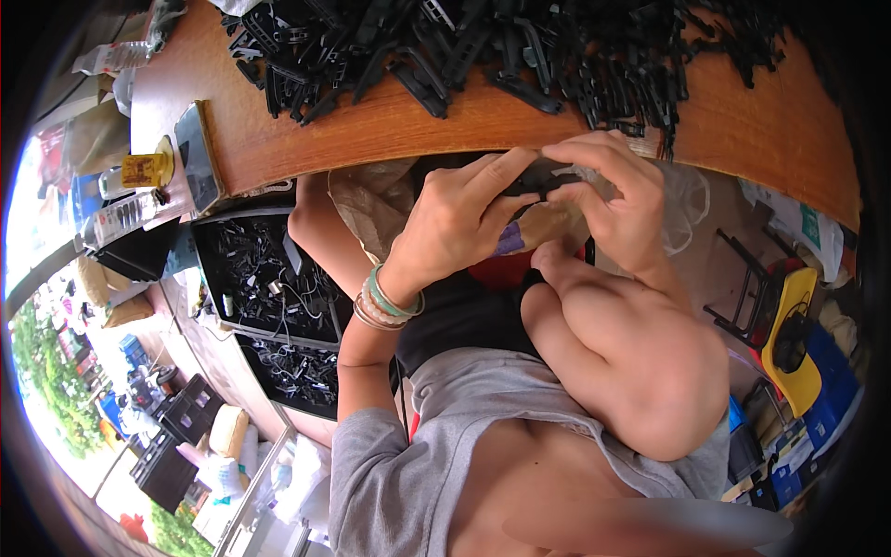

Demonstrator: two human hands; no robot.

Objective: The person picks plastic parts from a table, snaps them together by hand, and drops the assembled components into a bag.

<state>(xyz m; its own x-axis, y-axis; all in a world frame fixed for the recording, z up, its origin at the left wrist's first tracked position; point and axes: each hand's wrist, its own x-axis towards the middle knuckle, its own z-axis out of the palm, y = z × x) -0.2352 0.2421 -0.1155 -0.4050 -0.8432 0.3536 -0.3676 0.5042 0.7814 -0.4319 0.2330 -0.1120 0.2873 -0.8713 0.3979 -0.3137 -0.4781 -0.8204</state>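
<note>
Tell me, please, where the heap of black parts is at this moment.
In the head view, the heap of black parts lies at the top, on the brown table, beyond the left hand and the right hand.

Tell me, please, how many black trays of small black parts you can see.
2: the upper tray beside the person's left leg, and the lower tray just below it in the picture; more may be hidden.

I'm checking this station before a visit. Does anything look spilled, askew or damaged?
Nothing clearly stands out. The black parts on the wooden table lie in a loose, tangled heap, but none looks plainly broken. Whatever sits between the left hand and right hand is too unclear to judge.
</note>
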